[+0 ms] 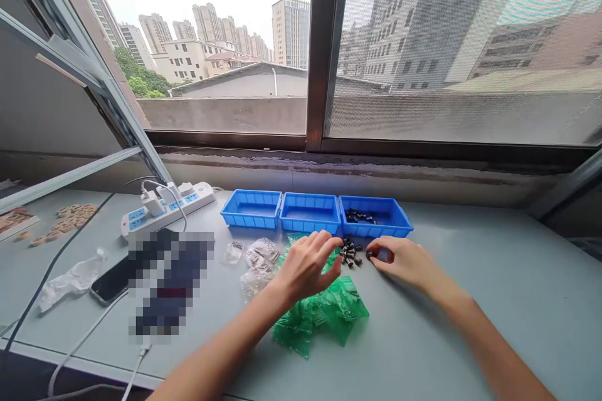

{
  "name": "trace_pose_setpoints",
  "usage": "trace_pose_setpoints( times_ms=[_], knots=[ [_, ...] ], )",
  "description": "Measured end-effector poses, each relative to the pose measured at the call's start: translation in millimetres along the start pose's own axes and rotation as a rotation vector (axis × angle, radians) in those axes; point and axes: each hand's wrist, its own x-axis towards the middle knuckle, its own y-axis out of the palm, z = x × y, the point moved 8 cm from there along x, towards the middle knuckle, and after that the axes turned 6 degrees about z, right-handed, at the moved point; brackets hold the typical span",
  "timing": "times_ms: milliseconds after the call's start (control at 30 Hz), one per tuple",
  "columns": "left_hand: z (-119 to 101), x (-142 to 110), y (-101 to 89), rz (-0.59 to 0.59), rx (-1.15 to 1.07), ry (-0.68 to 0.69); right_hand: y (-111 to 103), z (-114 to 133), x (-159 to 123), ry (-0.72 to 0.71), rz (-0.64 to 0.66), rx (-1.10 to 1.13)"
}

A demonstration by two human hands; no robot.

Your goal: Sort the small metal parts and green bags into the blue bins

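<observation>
A small heap of dark screws (pixel 350 252) lies on the grey table in front of the blue bins. My left hand (pixel 308 265) hovers over a pile of green plastic bags (pixel 329 313), its fingers curled loosely and reaching toward the heap. My right hand (pixel 404 260) rests on the table just right of the screws, thumb and forefinger pinched on one dark screw (pixel 369 255). Three blue bins stand in a row; the right bin (pixel 376 216) holds several dark screws, the middle bin (pixel 309 212) and left bin (pixel 251 208) look empty.
Clear small bags (pixel 256 260) lie left of my left hand. A white power strip (pixel 164 207) with plugs, a phone (pixel 113 279), cables and crumpled plastic (pixel 70 282) occupy the left side. Wooden pieces (pixel 66 222) sit far left. A window wall runs behind the bins.
</observation>
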Motion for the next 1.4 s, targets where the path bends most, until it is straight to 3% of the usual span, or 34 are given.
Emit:
trace_pose_setpoints(
  times_ms=[133,333,500,667,833,1100,1400],
  knots=[
    [-0.3,-0.7,1.0,-0.004,-0.018,0.006,-6.0,13.8,-2.6,-0.026,-0.01,0.028],
    [-3.3,-2.4,7.2,0.024,0.04,0.059,-7.1,47.9,-8.1,-0.154,-0.008,0.307],
    [-1.4,-1.4,10.8,0.05,0.054,0.059,-5.7,62.2,-12.5,-0.202,0.0,0.435],
    [-3.4,-0.7,8.2,0.031,0.051,0.072,-7.7,65.8,-13.2,-0.19,-0.012,0.492],
    [-4.6,-0.4,7.4,0.024,0.027,0.064,-5.9,59.1,-12.0,-0.091,-0.044,0.571],
    [-4.1,0.7,-3.4,-0.068,-0.021,0.055,2.9,45.8,-10.3,0.017,0.005,0.749],
    [-2.9,0.2,-4.1,-0.082,-0.02,0.049,21.5,47.6,-9.2,0.088,0.102,0.958]
  ],
)
